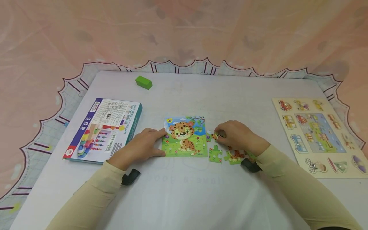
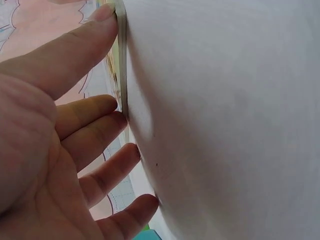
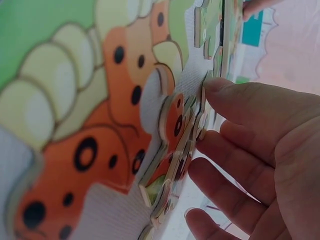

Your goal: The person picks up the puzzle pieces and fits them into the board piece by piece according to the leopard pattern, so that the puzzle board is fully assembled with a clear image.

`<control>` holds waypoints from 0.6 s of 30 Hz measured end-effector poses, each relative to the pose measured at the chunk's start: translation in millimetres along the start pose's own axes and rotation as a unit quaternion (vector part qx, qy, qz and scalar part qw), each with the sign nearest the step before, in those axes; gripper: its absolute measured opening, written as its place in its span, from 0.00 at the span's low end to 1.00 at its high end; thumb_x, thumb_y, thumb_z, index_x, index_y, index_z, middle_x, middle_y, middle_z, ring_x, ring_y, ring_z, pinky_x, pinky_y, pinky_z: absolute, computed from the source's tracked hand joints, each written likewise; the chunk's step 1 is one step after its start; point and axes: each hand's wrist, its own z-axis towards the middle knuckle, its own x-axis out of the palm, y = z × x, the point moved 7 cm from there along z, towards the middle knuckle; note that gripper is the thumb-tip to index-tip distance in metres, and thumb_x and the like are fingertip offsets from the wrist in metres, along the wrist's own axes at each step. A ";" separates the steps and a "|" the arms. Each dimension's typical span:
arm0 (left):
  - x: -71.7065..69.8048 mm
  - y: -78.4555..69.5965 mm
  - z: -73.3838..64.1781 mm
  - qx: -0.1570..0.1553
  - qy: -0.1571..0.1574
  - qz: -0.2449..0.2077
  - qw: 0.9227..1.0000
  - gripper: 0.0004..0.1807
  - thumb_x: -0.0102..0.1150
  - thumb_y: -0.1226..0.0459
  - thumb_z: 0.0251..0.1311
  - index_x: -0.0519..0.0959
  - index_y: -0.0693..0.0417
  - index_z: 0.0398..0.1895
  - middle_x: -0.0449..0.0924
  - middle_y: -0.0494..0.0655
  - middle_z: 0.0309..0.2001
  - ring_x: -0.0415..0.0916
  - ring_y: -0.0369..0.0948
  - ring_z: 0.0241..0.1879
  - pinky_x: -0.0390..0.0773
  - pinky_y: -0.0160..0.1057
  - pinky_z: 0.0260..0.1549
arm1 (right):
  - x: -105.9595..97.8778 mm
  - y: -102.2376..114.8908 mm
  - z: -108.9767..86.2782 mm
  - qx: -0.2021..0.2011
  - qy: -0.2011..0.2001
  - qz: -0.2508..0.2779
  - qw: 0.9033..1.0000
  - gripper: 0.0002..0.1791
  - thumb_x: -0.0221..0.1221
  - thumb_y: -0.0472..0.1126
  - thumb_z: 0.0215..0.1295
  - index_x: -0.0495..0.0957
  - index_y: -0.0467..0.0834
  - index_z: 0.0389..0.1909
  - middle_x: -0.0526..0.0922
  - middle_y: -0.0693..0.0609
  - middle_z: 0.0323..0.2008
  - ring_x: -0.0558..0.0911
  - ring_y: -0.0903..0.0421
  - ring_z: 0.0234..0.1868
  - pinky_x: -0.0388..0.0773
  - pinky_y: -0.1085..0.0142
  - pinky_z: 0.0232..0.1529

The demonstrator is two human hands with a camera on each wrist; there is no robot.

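Observation:
A square leopard puzzle board (image 1: 184, 137) lies at the middle of the table. My left hand (image 1: 145, 143) rests at its left side, thumb at the near corner and index finger higher up the edge. In the left wrist view, the fingers (image 2: 107, 170) are loosely extended against the board's side. To the right of the board, my right hand (image 1: 237, 135) pinches a spotted puzzle piece (image 1: 216, 136) between thumb and fingers, close over the table. Near it lie a green puzzle piece (image 1: 215, 154) and several orange spotted pieces (image 1: 236, 156), partly hidden under the wrist.
At the left lies a boxed bead toy (image 1: 106, 127). A green block (image 1: 143, 82) sits toward the back. On the right, a wooden vehicle puzzle (image 1: 319, 137) reaches the frame's edge. A white cloth with a scalloped border (image 1: 189, 68) covers the table.

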 end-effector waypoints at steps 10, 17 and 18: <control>0.6 2.3 0.9 -0.002 0.000 -0.004 1.000 0.44 0.75 0.56 0.55 0.67 0.54 0.74 0.68 0.56 0.70 0.60 0.57 0.69 0.65 0.58 0.65 | -0.6 -1.4 -0.7 0.001 0.005 0.006 1.000 0.18 0.66 0.43 0.65 0.83 0.39 0.52 0.84 0.46 0.50 0.80 0.45 0.53 0.74 0.48 0.58; 0.6 2.0 1.0 -0.001 -0.002 -0.003 1.000 0.44 0.75 0.56 0.55 0.67 0.54 0.74 0.68 0.55 0.70 0.61 0.57 0.69 0.65 0.58 0.64 | -7.2 -2.9 -2.6 0.001 -0.011 0.015 1.000 0.18 0.65 0.42 0.65 0.81 0.38 0.53 0.86 0.47 0.45 0.83 0.50 0.45 0.78 0.50 0.50; 0.5 2.0 0.8 -0.001 -0.003 -0.003 1.000 0.44 0.75 0.56 0.55 0.67 0.54 0.74 0.68 0.55 0.70 0.61 0.57 0.69 0.65 0.58 0.64 | -7.9 -2.7 -2.4 0.000 -0.012 0.017 1.000 0.18 0.64 0.42 0.65 0.81 0.38 0.53 0.86 0.47 0.43 0.83 0.51 0.43 0.79 0.51 0.48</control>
